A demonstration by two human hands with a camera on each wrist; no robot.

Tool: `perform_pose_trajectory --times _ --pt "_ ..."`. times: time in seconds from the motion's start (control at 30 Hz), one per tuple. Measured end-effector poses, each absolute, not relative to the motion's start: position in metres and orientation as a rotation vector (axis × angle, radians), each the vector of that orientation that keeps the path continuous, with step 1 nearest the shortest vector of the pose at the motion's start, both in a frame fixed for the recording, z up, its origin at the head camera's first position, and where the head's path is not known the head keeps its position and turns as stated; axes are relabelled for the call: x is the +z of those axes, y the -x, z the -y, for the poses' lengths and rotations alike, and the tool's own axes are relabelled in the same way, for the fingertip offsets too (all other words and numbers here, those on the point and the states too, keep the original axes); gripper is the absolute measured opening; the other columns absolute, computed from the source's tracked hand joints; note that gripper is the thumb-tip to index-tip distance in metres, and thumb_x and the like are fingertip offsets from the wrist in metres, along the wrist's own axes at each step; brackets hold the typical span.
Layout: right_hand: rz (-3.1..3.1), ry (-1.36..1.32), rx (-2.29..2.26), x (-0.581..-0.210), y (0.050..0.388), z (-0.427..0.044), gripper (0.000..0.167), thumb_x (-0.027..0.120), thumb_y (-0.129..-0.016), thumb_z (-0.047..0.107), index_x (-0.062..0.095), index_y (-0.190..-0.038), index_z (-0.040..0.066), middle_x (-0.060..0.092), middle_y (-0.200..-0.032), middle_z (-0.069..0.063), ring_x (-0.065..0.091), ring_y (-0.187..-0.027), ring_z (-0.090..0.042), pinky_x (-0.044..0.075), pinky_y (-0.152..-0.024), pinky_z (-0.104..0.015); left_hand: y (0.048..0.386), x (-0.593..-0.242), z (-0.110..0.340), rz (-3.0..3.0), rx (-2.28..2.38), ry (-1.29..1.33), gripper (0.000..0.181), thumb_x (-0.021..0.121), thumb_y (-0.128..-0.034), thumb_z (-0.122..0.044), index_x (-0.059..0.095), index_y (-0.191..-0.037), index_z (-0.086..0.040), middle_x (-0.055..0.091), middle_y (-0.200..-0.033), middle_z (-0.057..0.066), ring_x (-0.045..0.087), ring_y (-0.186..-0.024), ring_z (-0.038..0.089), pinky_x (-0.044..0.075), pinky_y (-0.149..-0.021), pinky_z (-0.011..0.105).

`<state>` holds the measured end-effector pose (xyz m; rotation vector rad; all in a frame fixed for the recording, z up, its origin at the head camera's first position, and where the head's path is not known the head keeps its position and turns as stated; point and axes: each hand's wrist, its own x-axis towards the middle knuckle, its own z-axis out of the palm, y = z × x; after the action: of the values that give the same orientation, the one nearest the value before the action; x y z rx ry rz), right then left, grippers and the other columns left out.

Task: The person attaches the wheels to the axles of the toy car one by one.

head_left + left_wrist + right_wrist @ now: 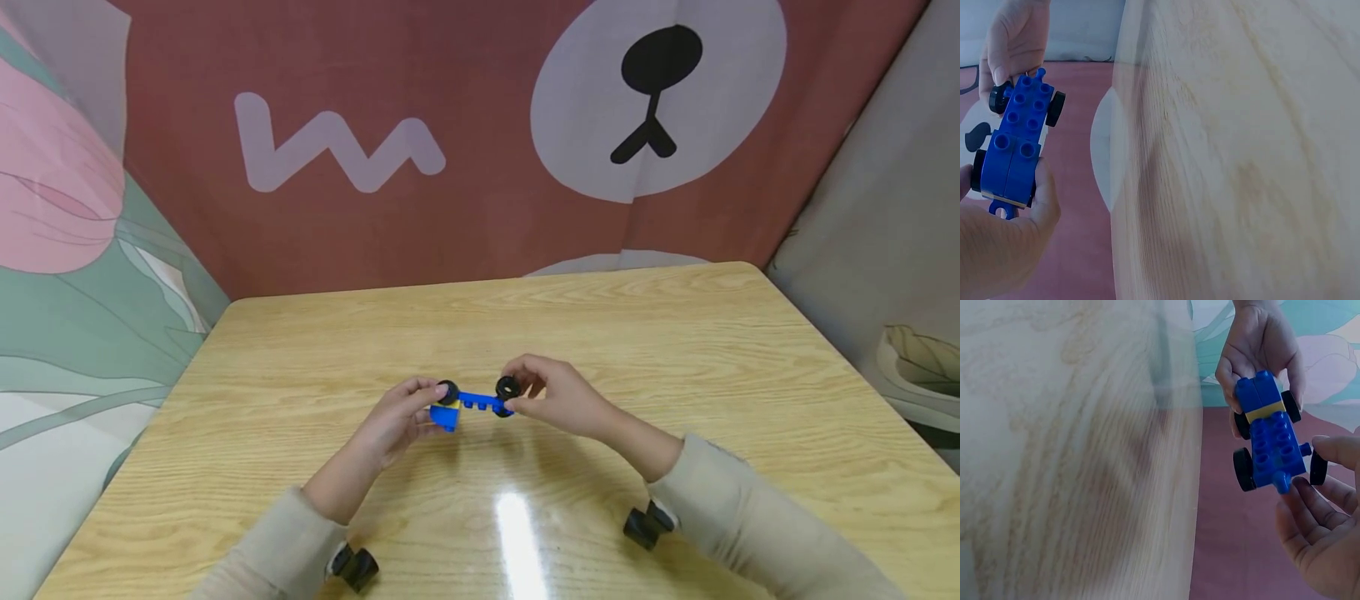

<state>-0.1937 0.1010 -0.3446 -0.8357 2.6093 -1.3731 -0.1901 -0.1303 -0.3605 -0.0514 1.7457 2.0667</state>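
A blue toy car (1275,447) is held up above the table, tilted on its side in the head view. My left hand (396,421) grips one end, its fingers about the wheels there. At that end a blue brick (1257,394) sits over a yellow layer (1265,412). My right hand (566,400) pinches a loose black wheel (1318,467) at the other end. A small gap shows between this wheel and the blue axle peg (1305,449) in the right wrist view. Opposite it, another black wheel (1244,469) is on the car.
Below the hands lies a light wood-grain table (300,350), with a bright reflection near its front. A reddish-brown cloth (480,225) with a bear pattern hangs behind the far edge. Black wrist cameras (356,568) stick out from both sleeves (720,492).
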Motion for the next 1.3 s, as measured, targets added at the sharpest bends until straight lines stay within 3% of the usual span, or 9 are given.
perform_pose_trajectory --times 0.2,0.63,0.87,1.1,1.3 --pt "-2.624 0.892 -1.334 -0.345 0.188 -0.101 0.027 0.065 -0.076 0.011 0.056 -0.101 0.007 0.055 -0.083 0.003 0.051 -0.077 -0.012 0.046 -0.07 -0.036 0.19 -0.362 0.127 -1.757 2.068 0.032 0.027 0.056 -0.0834 -0.016 0.044 -0.1 0.002 0.055 -0.087 0.005 0.057 -0.069 0.015 0.047 -0.074 0.035" --pt "-2.692 1.031 -1.258 -0.349 0.182 -0.099 0.03 0.066 -0.075 0.007 0.055 -0.102 0.001 0.056 -0.086 0.002 0.051 -0.077 -0.011 0.047 -0.068 -0.033 0.189 -0.362 0.125 -1.781 2.085 0.044 0.025 0.055 -0.084 -0.014 0.043 -0.099 0.002 0.056 -0.084 0.005 0.057 -0.066 0.013 0.048 -0.07 0.032" --pt "-2.672 1.042 -1.277 -0.353 0.182 -0.1 0.028 0.064 -0.078 0.014 0.055 -0.103 0.005 0.056 -0.089 0.003 0.051 -0.079 -0.01 0.047 -0.07 -0.03 0.188 -0.363 0.125 -1.793 2.082 0.037 0.024 0.055 -0.0838 -0.014 0.044 -0.098 0.002 0.056 -0.085 0.006 0.057 -0.065 0.013 0.048 -0.071 0.033" --pt "-2.569 0.871 -1.395 -0.353 0.183 -0.1 0.021 0.05 -0.088 0.021 0.057 -0.103 0.008 0.058 -0.088 0.003 0.052 -0.079 -0.012 0.046 -0.067 -0.028 0.188 -0.362 0.126 -1.794 2.077 0.048 0.028 0.057 -0.0829 -0.017 0.044 -0.1 0.0 0.055 -0.087 0.006 0.056 -0.065 0.013 0.047 -0.071 0.033" --pt "-2.505 0.717 -1.484 -0.355 0.182 -0.099 0.018 0.05 -0.088 0.016 0.058 -0.101 0.007 0.058 -0.089 -0.002 0.052 -0.077 -0.016 0.046 -0.061 -0.028 0.187 -0.363 0.125 -1.792 2.075 0.044 0.028 0.058 -0.0822 -0.017 0.044 -0.1 0.0 0.055 -0.088 0.005 0.056 -0.065 0.013 0.047 -0.072 0.034"
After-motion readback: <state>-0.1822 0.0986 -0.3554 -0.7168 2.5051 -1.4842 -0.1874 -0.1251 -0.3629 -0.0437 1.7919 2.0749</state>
